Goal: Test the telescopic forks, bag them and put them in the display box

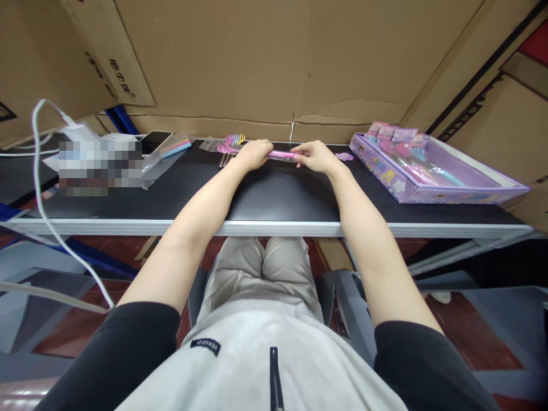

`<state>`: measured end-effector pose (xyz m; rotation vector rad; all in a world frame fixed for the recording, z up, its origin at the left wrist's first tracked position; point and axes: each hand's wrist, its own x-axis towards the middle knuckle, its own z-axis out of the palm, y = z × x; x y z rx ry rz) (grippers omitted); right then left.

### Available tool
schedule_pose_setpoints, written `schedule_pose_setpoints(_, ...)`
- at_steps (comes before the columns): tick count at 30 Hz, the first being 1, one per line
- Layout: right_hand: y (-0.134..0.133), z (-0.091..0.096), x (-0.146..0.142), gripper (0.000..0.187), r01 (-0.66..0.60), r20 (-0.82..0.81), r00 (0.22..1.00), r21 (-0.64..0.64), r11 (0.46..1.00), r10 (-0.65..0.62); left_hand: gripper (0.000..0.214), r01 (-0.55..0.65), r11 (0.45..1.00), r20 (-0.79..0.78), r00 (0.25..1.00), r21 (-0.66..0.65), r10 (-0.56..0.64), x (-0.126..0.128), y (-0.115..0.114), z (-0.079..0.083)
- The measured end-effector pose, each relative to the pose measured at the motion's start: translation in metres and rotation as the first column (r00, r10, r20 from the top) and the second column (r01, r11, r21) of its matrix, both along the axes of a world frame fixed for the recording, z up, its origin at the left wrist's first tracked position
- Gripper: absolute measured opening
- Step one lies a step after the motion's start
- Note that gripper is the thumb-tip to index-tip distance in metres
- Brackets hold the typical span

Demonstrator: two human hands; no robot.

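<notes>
My left hand (253, 154) and my right hand (315, 156) both rest on the far part of the black table (274, 197), fingers curled around a pink plastic fork (280, 154) that spans between them, its handle apparently inside a clear plastic sleeve. Its pink tines stick out to the left of my left hand. Just behind them lies a small bunch of coloured forks (234, 140), pink, blue and yellow, fanned on the tabletop.
A purple toy box (432, 171) with pink and blue items sits at the right. A clear bag with coloured sticks (169, 151), a phone and a white charger cable (38, 171) lie at the left. Cardboard boxes (265, 63) wall the back.
</notes>
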<state>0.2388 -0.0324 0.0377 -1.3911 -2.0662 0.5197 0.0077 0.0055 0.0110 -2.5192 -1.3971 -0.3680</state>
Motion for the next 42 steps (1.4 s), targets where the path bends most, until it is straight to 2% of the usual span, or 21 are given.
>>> schedule_pose_setpoints(7, -0.004, 0.002, -0.001, 0.032, -0.051, -0.062, 0.997, -0.026, 0.998, 0.049, 0.038, 0.062, 0.998, 0.053, 0.997, 0.009, -0.063, -0.005, 0.005, -0.002)
schedule_pose_setpoints(16, -0.019, 0.010, -0.008, 0.027, -0.173, -0.101, 0.983, -0.192, 0.966, 0.156, 0.036, 0.103, 0.995, 0.050, 0.993, 0.017, -0.104, 0.002, 0.003, -0.003)
schedule_pose_setpoints(23, -0.028, 0.016, -0.009, 0.052, -0.205, -0.094, 0.978, -0.254, 0.945, 0.186, 0.032, 0.213, 0.977, 0.030, 0.977, 0.017, -0.213, 0.009, 0.002, -0.008)
schedule_pose_setpoints(27, -0.026, 0.016, -0.009, 0.055, -0.217, -0.063, 0.976, -0.330, 0.919, 0.208, 0.033, 0.241, 0.970, 0.009, 0.970, 0.012, -0.241, 0.014, 0.000, -0.012)
schedule_pose_setpoints(31, -0.029, 0.016, -0.013, 0.045, -0.184, -0.025, 0.982, -0.336, 0.924, 0.186, 0.036, 0.187, 0.982, 0.018, 0.982, 0.026, -0.188, 0.018, -0.007, -0.011)
schedule_pose_setpoints(35, -0.034, 0.017, -0.020, 0.040, -0.109, -0.029, 0.994, -0.298, 0.948, 0.105, 0.042, 0.039, 0.998, 0.066, 0.997, 0.054, -0.043, 0.020, -0.017, -0.003)
schedule_pose_setpoints(39, -0.037, 0.018, -0.026, 0.040, -0.048, -0.036, 0.999, -0.292, 0.955, 0.040, 0.055, -0.131, 0.991, 0.098, 0.986, -0.023, 0.132, 0.022, -0.025, 0.003)
schedule_pose_setpoints(42, -0.038, 0.019, -0.029, 0.041, -0.032, -0.035, 0.999, -0.303, 0.953, 0.022, 0.054, -0.165, 0.985, 0.084, 0.982, -0.056, 0.169, 0.023, -0.027, 0.004)
